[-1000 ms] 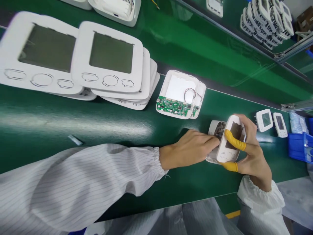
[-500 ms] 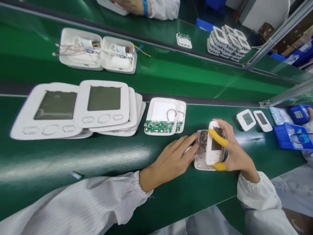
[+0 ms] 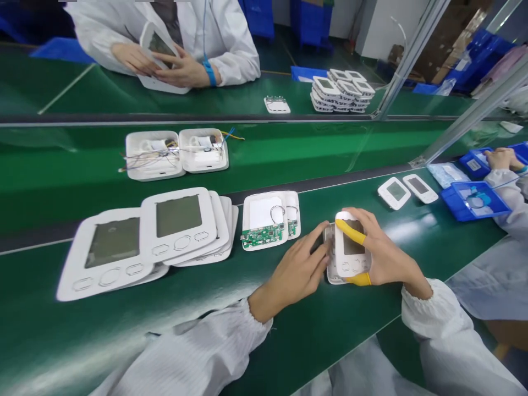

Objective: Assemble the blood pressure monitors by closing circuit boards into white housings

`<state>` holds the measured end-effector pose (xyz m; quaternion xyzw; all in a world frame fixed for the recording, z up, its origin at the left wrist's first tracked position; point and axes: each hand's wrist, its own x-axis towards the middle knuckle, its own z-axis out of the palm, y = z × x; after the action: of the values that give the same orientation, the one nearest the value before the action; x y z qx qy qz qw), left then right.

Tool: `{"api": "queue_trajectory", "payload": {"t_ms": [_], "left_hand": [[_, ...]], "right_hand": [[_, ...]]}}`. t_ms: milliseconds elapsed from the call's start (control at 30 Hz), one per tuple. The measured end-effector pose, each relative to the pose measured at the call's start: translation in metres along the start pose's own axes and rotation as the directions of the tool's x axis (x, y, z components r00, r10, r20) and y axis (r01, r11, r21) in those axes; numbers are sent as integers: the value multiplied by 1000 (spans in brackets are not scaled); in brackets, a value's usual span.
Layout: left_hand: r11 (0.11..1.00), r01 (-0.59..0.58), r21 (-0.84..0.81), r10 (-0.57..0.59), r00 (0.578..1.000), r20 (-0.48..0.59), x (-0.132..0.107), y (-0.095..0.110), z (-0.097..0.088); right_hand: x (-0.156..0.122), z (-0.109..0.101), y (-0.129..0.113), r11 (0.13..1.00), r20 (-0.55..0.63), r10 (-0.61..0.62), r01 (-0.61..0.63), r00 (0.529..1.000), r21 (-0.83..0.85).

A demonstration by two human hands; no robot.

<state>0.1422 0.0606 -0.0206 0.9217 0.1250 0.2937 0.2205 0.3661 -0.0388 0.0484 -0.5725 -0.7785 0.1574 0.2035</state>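
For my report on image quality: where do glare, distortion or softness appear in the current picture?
Head view: glare whitens the green table at lower left and beyond the right hand; head view: the leftmost white panel looks stretched toward the left; head view: brown boxes at upper right look soft.

Green worktable [image 3: 322, 324]; pale wall [image 3: 379, 30]

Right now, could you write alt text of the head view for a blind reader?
A right hand with yellow finger cots holds a screen-fronted cover over a white housing, the left hand at the housing's edge. On the green bench, screen panels lie stacked beside white shells with green circuit boards.
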Motion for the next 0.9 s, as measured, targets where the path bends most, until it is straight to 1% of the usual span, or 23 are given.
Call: {"api": "queue_trajectory", "payload": {"t_ms": [100,167,200,267,333,400,467,500,533,567,600,633,667,700,733,767,833,867,900], "left_hand": [[977,83,-198,-100,992,-78,-5,0,-1],[945,164,-282,-203,972,-117,-8,2,1],[930,215,-298,-259,959,-116,-9,4,2],[906,319,-280,-353,932,-80,-9,6,6],[901,377,-214,-391,920,-23,-9,8,9],[915,378,-143,-377,926,31,-9,9,13],[931,356,-85,-351,934,70,-10,11,16],[935,349,-60,-345,936,76,-11,11,17],[937,347,-41,-344,936,73,-13,12,19],[936,350,-30,-347,935,67,-14,13,21],[935,355,-28,-353,934,61,-16,14,24],[932,361,-35,-359,932,55,-17,15,27],[928,370,-52,-368,929,50,-18,15,30],[920,384,-77,-381,923,44,-19,15,33],[908,404,-108,-403,915,34,-20,15,35],[890,432,-143,-433,901,23,-21,16,36],[845,494,-204,-504,864,7,-24,18,37],[826,517,-222,-529,848,6,-25,20,35],[819,527,-226,-540,841,6,-25,23,33]], "right_hand": [[-6,5,-6,998,-3,26,-26,1000,-49],[-8,9,-9,996,12,36,-35,999,-84],[-8,10,-10,994,20,41,-39,999,-104],[-7,13,-12,988,34,49,-43,998,-145],[-4,14,-12,983,44,49,-40,998,-180],[-4,15,-11,981,57,49,-38,997,-190],[-8,20,-9,985,48,69,-60,996,-160],[-13,24,-9,987,16,104,-101,994,-125],[-19,31,-8,982,-44,171,-174,984,-74],[-26,40,-9,962,-125,269,-272,955,-6],[-32,50,-11,925,-204,379,-372,902,76],[-38,61,-13,873,-269,488,-460,830,165],[-43,71,-16,824,-305,565,-510,767,245],[-46,81,-20,792,-319,607,-522,728,317],[-47,88,-25,765,-330,635,-511,698,392],[-47,94,-30,745,-334,650,-483,683,460],[-42,97,-38,704,-348,671,-416,655,575],[-39,97,-42,688,-349,673,-381,652,617],[-37,95,-44,679,-348,669,-349,657,646]]}}
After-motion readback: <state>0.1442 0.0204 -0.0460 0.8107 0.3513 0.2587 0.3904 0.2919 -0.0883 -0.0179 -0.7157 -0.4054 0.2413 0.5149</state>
